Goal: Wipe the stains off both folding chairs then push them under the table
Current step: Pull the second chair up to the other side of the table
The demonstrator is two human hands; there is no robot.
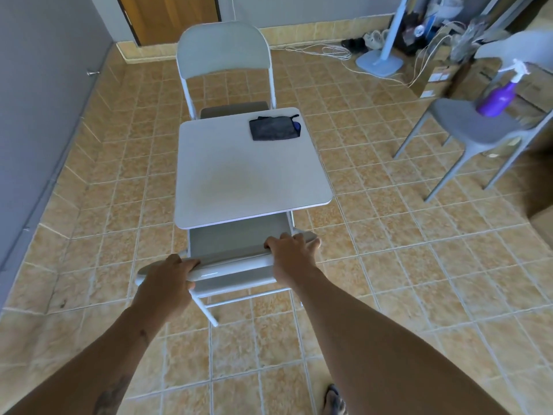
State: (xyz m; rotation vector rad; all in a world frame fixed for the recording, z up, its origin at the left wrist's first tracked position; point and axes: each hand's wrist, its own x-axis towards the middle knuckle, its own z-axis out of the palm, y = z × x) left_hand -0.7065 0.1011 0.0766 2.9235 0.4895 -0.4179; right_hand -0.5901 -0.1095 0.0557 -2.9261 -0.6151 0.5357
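A small white square table (248, 172) stands in the middle of the tiled floor. The near folding chair (236, 269) is right in front of me, its grey seat partly under the table's near edge. My left hand (169, 278) grips the left end of its backrest top, and my right hand (294, 254) grips the right end. The far folding chair (224, 55) stands at the opposite side, its seat mostly hidden under the table. A folded dark grey cloth (273, 128) lies on the table's far right corner.
A grey plastic chair (475, 127) at the right carries a purple spray bottle (498, 98). Behind it are boxes, cables, a blue fan base (378, 62) and shoes. A grey wall runs along the left, a wooden door stands at the back. My foot (333, 399) shows at the bottom.
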